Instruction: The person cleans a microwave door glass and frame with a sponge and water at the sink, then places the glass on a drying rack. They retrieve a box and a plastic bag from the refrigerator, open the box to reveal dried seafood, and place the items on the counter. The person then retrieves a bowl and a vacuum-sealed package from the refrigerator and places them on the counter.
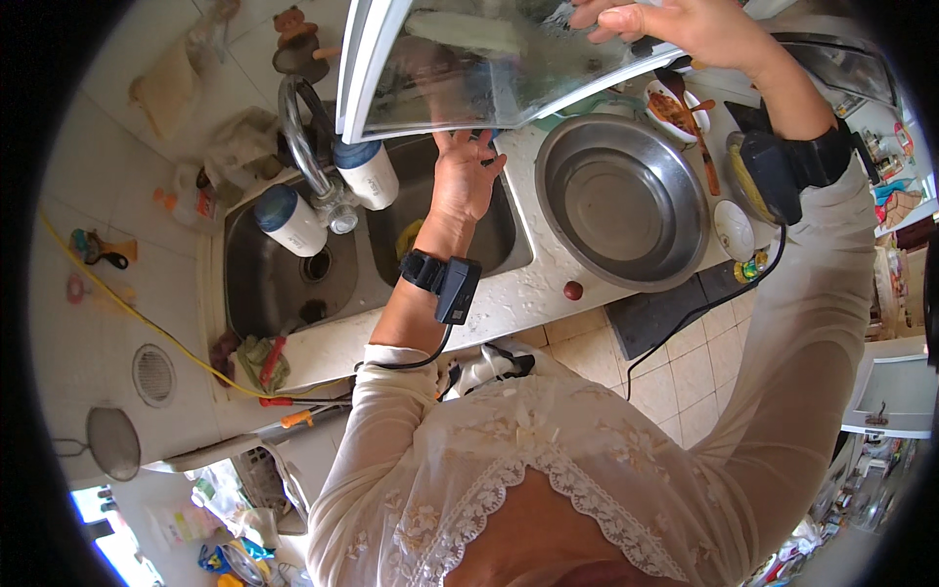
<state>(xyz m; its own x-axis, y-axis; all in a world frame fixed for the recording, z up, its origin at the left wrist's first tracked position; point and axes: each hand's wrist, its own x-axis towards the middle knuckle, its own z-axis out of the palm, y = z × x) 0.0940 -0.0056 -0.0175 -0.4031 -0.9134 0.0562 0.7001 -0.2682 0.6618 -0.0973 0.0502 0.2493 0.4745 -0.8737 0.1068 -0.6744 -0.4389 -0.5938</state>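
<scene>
A glass-paned door (469,66) with a white frame spans the top of the view, and its glass is blurred and reflective. My right hand (667,29) is raised at its right edge, fingers apart over the glass; whether they touch it I cannot tell. Below the frame, my left hand (466,176) is over the sink basin (502,227), fingers spread and nothing visible in the palm. Its fingertips come close to the frame's lower edge. A small blue thing shows behind them, mostly hidden. Black devices with cables are strapped to both wrists.
A chrome faucet (297,132) with two white filters stands left of my left hand. On the counter (506,312) sit a large steel basin (623,198), a small round red item (573,290), a bowl of reddish food (664,110) and a small white dish (733,231).
</scene>
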